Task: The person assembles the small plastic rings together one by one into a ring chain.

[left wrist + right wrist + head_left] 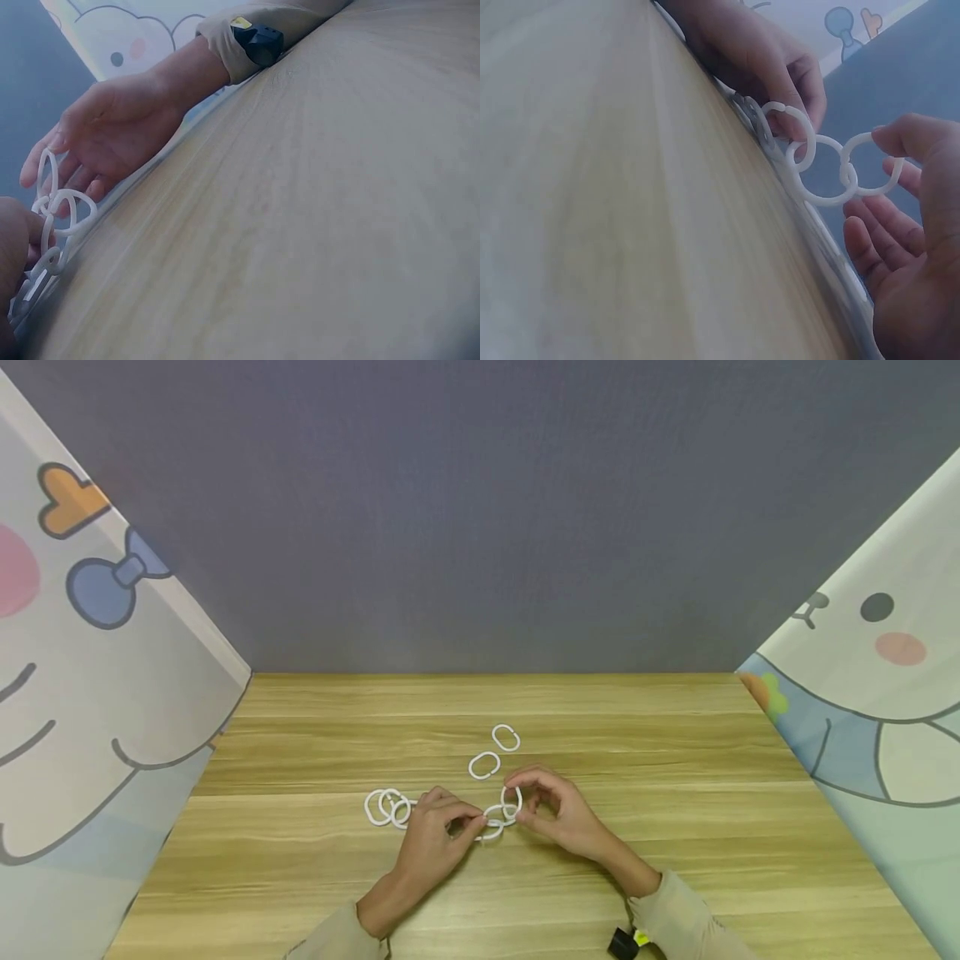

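Observation:
White oval plastic links, each with a small gap, are joined in a chain across the wooden table. My left hand (435, 835) pinches a link (825, 201) near the chain's right end between thumb and index finger. My right hand (566, 820) holds the end link (874, 193) between thumb and fingers, raised upright. In the right wrist view these two links hook through each other. Another joined link (786, 110) hangs beside the left fingertips. More chain links (367, 807) lie left of my left hand, which hides the part between.
Two loose white links (471, 767) (510, 749) lie apart on the table (315, 752), beyond my hands. A grey panel (480, 527) stands at the back, with cartoon-printed panels at both sides. A black device (622, 943) is at the right sleeve.

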`<state>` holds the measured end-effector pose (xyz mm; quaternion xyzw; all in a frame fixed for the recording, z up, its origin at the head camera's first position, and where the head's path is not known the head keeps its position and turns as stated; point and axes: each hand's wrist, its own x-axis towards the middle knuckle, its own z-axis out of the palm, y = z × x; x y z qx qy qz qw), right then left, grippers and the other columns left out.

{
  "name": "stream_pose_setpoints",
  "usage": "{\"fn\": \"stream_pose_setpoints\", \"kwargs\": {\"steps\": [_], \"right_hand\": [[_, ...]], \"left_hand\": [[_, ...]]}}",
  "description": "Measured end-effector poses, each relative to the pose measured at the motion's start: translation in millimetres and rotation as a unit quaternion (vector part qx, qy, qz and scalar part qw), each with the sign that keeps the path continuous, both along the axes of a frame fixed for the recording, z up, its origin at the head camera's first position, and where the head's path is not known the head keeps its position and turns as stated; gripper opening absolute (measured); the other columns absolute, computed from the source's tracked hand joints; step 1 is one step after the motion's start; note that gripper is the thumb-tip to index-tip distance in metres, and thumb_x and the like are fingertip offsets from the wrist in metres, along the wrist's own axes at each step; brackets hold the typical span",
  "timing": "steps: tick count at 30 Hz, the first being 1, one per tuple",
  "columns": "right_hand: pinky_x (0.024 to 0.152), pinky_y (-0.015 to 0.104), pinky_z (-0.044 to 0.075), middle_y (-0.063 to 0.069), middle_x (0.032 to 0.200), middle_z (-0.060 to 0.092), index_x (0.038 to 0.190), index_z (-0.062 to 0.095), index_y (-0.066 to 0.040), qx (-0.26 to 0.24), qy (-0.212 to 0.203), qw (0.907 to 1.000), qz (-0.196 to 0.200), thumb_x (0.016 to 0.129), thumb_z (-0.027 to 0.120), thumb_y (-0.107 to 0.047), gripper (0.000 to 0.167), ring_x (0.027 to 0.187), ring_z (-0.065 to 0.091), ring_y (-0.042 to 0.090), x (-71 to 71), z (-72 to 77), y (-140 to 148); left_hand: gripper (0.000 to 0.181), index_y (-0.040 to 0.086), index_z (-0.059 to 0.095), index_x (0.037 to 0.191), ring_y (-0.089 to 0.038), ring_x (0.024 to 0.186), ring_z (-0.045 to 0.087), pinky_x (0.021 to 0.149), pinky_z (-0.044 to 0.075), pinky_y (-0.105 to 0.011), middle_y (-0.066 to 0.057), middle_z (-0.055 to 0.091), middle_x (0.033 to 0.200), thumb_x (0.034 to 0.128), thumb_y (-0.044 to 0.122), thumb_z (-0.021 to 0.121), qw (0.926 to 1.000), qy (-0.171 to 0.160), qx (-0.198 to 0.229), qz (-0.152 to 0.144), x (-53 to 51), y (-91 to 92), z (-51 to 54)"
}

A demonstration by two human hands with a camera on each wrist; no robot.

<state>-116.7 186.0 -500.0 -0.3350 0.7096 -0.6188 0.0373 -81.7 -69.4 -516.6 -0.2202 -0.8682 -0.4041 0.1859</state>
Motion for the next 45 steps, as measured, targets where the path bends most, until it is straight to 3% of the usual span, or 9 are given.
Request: {"fn": "stream_pose_setpoints", "kwargs": {"steps": [7, 13, 16, 20, 23, 27, 30, 39, 45], "right_hand": [[0.087, 0.029, 0.061, 0.03, 0.135, 0.061, 0.128, 0.072, 0.002, 0.009, 0.027, 0.9996, 0.0, 0.091, 0.078, 0.015, 0.04, 0.114, 0.065, 0.024, -0.6, -3.3, 0.9], [0.108, 0.036, 0.058, 0.036, 0.137, 0.054, 0.136, 0.064, 0.019, -0.036, 0.019, 0.999, 0.02, 0.081, 0.067, 0.03, 0.056, 0.124, 0.068, 0.019, -2.4, -5.9, 2.6], [0.11, 0.036, 0.057, 0.043, 0.136, 0.048, 0.138, 0.057, 0.027, -0.067, 0.02, 0.9969, 0.035, 0.08, 0.066, 0.033, 0.059, 0.125, 0.068, 0.018, -4.3, -6.9, 4.2], [0.111, 0.035, 0.055, 0.049, 0.135, 0.042, 0.139, 0.054, 0.029, -0.093, 0.005, 0.9948, 0.042, 0.083, 0.071, 0.031, 0.059, 0.127, 0.068, 0.016, -5.3, -7.7, 7.4], [0.108, 0.034, 0.056, 0.047, 0.135, 0.045, 0.137, 0.059, 0.025, -0.087, -0.011, 0.9961, 0.01, 0.088, 0.074, 0.026, 0.051, 0.124, 0.07, 0.014, -4.8, -7.2, 9.6], [0.097, 0.029, 0.062, 0.037, 0.127, 0.059, 0.126, 0.073, 0.017, -0.05, -0.025, 0.9951, -0.082, 0.095, 0.077, 0.016, 0.031, 0.111, 0.073, 0.011, -4.1, -5.6, 11.0], [0.089, 0.025, 0.064, 0.034, 0.122, 0.064, 0.122, 0.074, 0.016, -0.031, -0.041, 0.9909, -0.125, 0.095, 0.079, 0.013, 0.029, 0.102, 0.073, 0.012, -4.4, -5.3, 11.6], [0.077, 0.019, 0.062, 0.028, 0.11, 0.072, 0.126, 0.073, 0.016, 0.028, -0.062, 0.9845, -0.162, 0.093, 0.078, 0.016, 0.034, 0.089, 0.073, 0.006, -5.4, -6.7, 12.2], [0.076, 0.022, 0.064, 0.026, 0.112, 0.071, 0.109, 0.08, 0.011, 0.043, -0.052, 0.9812, -0.181, 0.093, 0.081, 0.012, 0.016, 0.088, 0.074, 0.007, -4.4, -7.2, 11.3]], "left_hand": [[0.011, 0.016, 0.086, 0.087, -0.003, 0.083, 0.057, 0.077, 0.048, -0.028, 0.01, 0.08, 0.086, 0.085, 0.011, 0.096, 1.0, -0.002, 0.004, 0.0, 0.7, -0.4, 0.4], [0.01, 0.015, 0.086, 0.088, -0.004, 0.084, 0.059, 0.077, 0.05, -0.028, 0.007, 0.081, 0.087, 0.0862, 0.011, 0.095, 0.9999, -0.009, 0.006, -0.005, 0.0, 0.2, 2.0], [0.01, 0.014, 0.086, 0.088, -0.004, 0.084, 0.059, 0.077, 0.05, -0.028, 0.007, 0.081, 0.087, 0.0865, 0.01, 0.095, 0.9999, -0.011, 0.005, -0.005, 0.2, 0.2, 2.1], [0.01, 0.015, 0.086, 0.088, -0.004, 0.084, 0.059, 0.077, 0.049, -0.028, 0.008, 0.081, 0.087, 0.0865, 0.01, 0.095, 0.9999, -0.014, 0.006, -0.002, 0.5, 0.5, 2.0], [0.01, 0.016, 0.086, 0.087, -0.004, 0.083, 0.059, 0.077, 0.049, -0.028, 0.008, 0.081, 0.087, 0.0865, 0.009, 0.094, 0.9999, -0.013, 0.008, 0.0, 0.4, 0.5, 1.5], [0.011, 0.015, 0.086, 0.087, -0.004, 0.083, 0.059, 0.076, 0.049, -0.028, 0.009, 0.081, 0.087, 0.0859, 0.01, 0.095, 0.9998, -0.012, 0.014, -0.001, 0.2, 0.4, 0.8], [0.011, 0.016, 0.086, 0.087, -0.003, 0.083, 0.059, 0.076, 0.049, -0.028, 0.009, 0.081, 0.087, 0.0856, 0.01, 0.096, 0.9998, -0.012, 0.017, 0.002, -0.1, 0.7, 0.7], [0.012, 0.016, 0.086, 0.086, -0.003, 0.081, 0.058, 0.077, 0.049, -0.03, 0.011, 0.079, 0.081, 0.0848, 0.01, 0.096, 0.9995, -0.012, 0.016, 0.024, -1.3, 0.8, 1.9], [0.013, 0.015, 0.085, 0.086, -0.003, 0.082, 0.058, 0.077, 0.049, -0.031, 0.011, 0.078, 0.081, 0.0847, 0.008, 0.095, 0.9992, -0.011, 0.023, 0.03, -0.2, 0.8, 2.2]]}}
